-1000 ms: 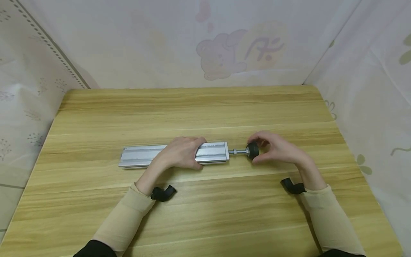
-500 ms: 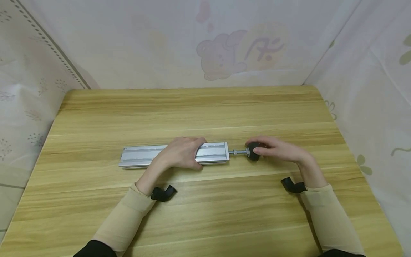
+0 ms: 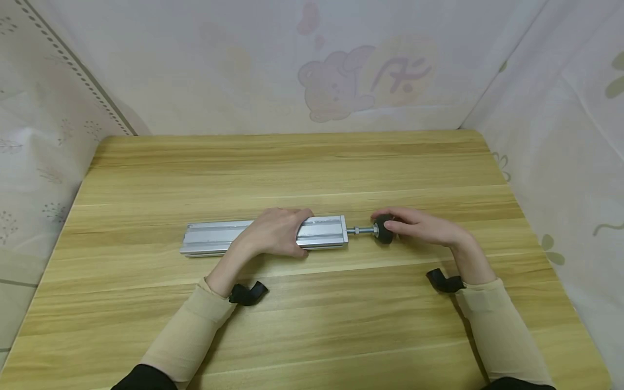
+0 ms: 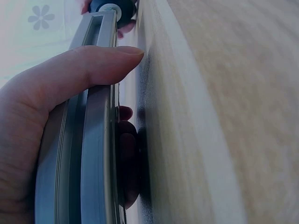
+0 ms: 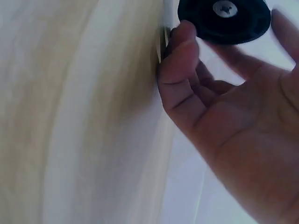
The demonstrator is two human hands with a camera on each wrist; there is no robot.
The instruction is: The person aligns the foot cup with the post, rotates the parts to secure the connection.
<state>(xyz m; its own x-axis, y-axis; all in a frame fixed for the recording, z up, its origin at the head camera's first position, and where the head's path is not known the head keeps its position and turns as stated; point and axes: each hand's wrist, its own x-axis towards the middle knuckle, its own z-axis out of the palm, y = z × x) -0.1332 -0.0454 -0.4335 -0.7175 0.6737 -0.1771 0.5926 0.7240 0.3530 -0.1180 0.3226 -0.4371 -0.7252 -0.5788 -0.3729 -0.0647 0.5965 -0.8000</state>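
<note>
A silver aluminium profile [image 3: 322, 230] lies lengthwise on the wooden table. My left hand [image 3: 275, 233] grips it from above near its middle; the left wrist view shows the thumb bent across the grooved profile [image 4: 96, 140] and fingertips under it. From the profile's right end sticks a threaded rod [image 3: 363, 231] with a nut, ending in a black round levelling foot [image 3: 384, 229]. My right hand [image 3: 421, 225] pinches this foot at its rim, thumb on the near side and fingers on the far side. In the right wrist view the foot's underside [image 5: 224, 28] shows a central screw.
The wood-grain table [image 3: 312, 325] runs back to a pale printed curtain [image 3: 219, 70], with more curtain at both sides. A black bent piece [image 3: 248, 293] sits at the left wrist and a similar black piece [image 3: 444, 281] at the right wrist.
My right thumb has moved up from below the levelling foot onto its rim, and the fingers have shifted slightly round it. The left hand and the profile have not moved.
</note>
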